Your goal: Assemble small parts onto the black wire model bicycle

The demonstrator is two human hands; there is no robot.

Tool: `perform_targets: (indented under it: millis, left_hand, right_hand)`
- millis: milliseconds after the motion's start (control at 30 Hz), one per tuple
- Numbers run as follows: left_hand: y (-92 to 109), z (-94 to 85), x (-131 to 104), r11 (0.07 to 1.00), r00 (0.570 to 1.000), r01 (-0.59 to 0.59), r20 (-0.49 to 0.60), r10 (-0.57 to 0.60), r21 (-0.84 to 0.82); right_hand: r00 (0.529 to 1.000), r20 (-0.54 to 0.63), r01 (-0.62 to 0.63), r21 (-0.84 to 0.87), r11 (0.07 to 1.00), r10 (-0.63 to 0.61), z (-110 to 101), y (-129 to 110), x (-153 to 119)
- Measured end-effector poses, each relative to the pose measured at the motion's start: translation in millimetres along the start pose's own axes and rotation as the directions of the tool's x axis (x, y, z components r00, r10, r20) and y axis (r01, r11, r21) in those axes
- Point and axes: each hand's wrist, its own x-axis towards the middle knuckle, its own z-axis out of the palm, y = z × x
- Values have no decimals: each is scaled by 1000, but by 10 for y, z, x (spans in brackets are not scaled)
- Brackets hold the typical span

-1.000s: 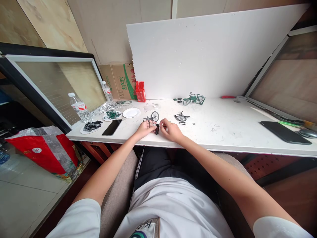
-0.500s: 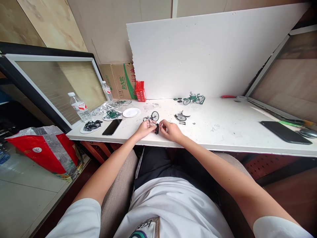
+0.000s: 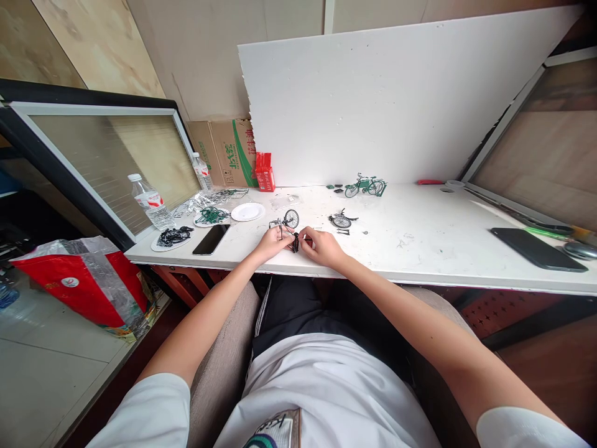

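Near the table's front edge, my left hand (image 3: pixel 272 244) is closed on a small black model bicycle frame (image 3: pixel 295 242). One spoked wheel (image 3: pixel 291 218) of the model stands up just beyond my fingers. My right hand (image 3: pixel 321 246) is pinched at the right side of the frame, on a small dark part too tiny to name. Behind my right hand lies another black wheel with parts (image 3: pixel 342 220), and small black pieces (image 3: pixel 343 232) are beside it. Farther back stands a green model bicycle (image 3: pixel 366 186).
On the left are a dark phone (image 3: pixel 211 239), plates of black parts (image 3: pixel 174 236) and green parts (image 3: pixel 212 215), a bare white plate (image 3: pixel 248 212) and a water bottle (image 3: pixel 152 202). At right lies a black phone (image 3: pixel 538 249). A white board (image 3: pixel 401 99) leans behind.
My right fingers have shifted very slightly at the black frame. My left hand holds almost still.
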Motion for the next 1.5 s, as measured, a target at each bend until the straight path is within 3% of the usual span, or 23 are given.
perform_targets:
  millis: [1500]
  left_hand:
    - [13,7,-7,1000,1000,0,-17,0,20]
  right_hand:
    - [999,29,25,-19,1000,-24,-10,0,1]
